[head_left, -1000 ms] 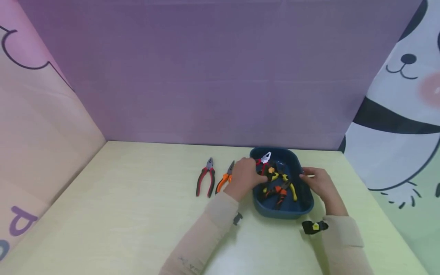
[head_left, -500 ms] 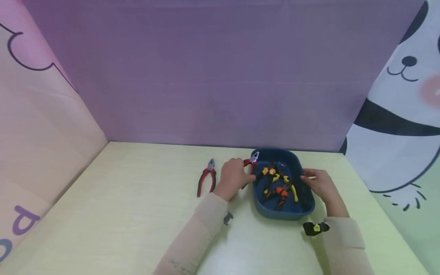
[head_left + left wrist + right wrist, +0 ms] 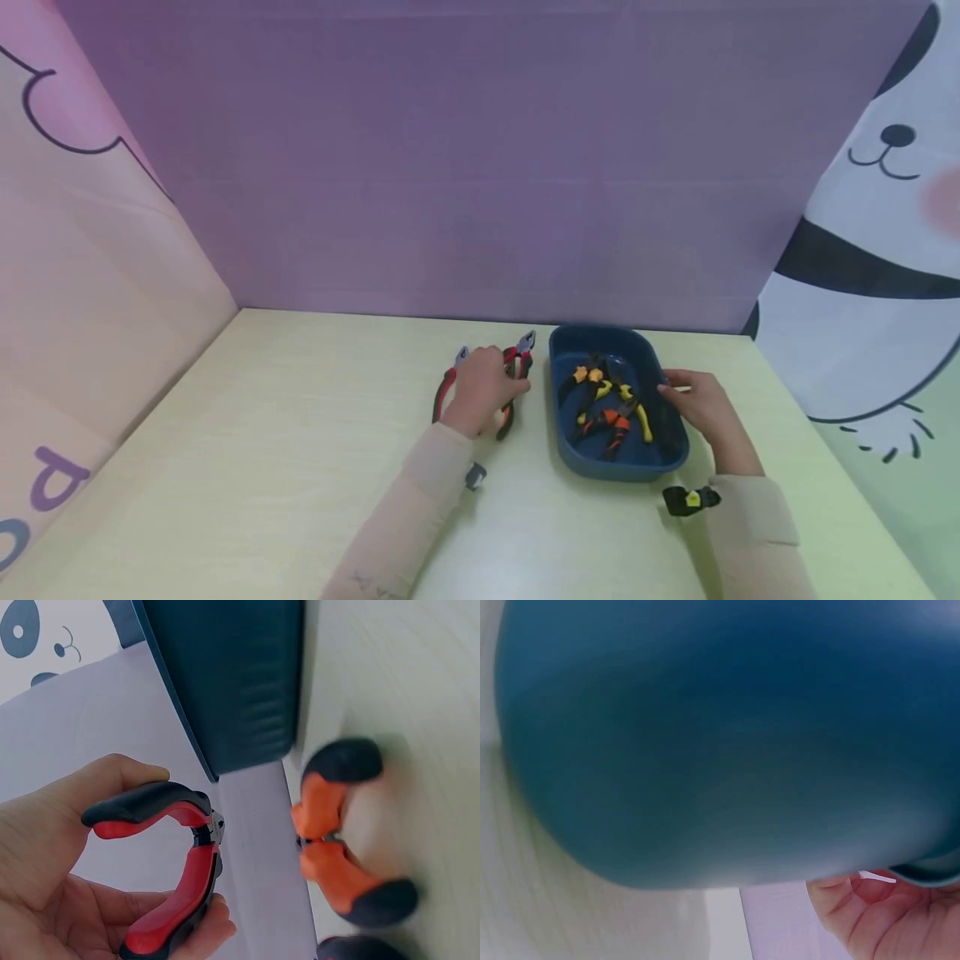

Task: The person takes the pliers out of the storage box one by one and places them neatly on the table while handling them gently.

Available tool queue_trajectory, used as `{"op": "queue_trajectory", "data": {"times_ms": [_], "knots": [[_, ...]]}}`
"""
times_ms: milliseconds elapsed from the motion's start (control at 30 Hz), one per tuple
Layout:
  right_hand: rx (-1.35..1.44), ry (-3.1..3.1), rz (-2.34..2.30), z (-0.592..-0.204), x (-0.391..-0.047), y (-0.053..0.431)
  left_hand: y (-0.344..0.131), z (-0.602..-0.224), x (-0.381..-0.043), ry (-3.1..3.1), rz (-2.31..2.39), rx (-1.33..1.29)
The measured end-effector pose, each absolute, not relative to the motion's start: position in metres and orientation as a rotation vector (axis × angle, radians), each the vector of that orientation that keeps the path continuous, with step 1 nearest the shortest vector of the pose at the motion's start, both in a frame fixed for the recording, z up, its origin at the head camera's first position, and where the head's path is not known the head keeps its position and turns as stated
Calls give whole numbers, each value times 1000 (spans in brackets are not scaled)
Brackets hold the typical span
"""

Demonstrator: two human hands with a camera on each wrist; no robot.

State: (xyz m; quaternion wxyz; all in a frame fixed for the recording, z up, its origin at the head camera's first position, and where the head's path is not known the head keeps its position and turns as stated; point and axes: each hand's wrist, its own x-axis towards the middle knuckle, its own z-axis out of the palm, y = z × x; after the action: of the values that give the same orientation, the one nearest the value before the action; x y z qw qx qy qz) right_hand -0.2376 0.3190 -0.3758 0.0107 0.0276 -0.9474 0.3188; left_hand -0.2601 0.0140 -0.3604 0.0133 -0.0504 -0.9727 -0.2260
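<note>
Red-and-black pliers (image 3: 196,862) are in our left hand (image 3: 483,387), to the left of the blue tray (image 3: 611,469), alongside its left wall and apart from it. Our left thumb lies along one handle and the fingers (image 3: 217,928) curl round the other; they are partly closed, with the two handles spread apart between them. The long axis runs forward: the nose points away from us and leans toward the tray's far-left corner, while the handles splay back toward us. So the pliers sit on the tray side of our left palm, and the left hand is clearly the nearer one. We cannot tell whether they touch the surface (image 3: 300,500).

Our right hand (image 3: 697,400) pinches the tray's right-hand rim and has hold of no tool, so the tray stands between our two hands.

Left of the tray, orange pliers (image 3: 322,802) lie near the held pair, mostly hidden by our hand in the head view; farther left of the tray lies a second red pair (image 3: 442,393), partly covered too. We judge the narrow gap at the tray's left wall the relation that counts most for the left hand
</note>
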Motion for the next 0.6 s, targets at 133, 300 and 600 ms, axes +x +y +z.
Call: {"op": "queue_trajectory", "data": {"times_ms": [133,300,600], "knots": [[78,-2962,994,-376,-237,318,5,-362,-261,-3029,-723,-96],[89,-2951,992,-376,-237,319,-4,-367,-262,-3007,-728,-95],[88,-2946,984,-376,-238,319,-17,-371,-267,-3044,-746,-14]]}}
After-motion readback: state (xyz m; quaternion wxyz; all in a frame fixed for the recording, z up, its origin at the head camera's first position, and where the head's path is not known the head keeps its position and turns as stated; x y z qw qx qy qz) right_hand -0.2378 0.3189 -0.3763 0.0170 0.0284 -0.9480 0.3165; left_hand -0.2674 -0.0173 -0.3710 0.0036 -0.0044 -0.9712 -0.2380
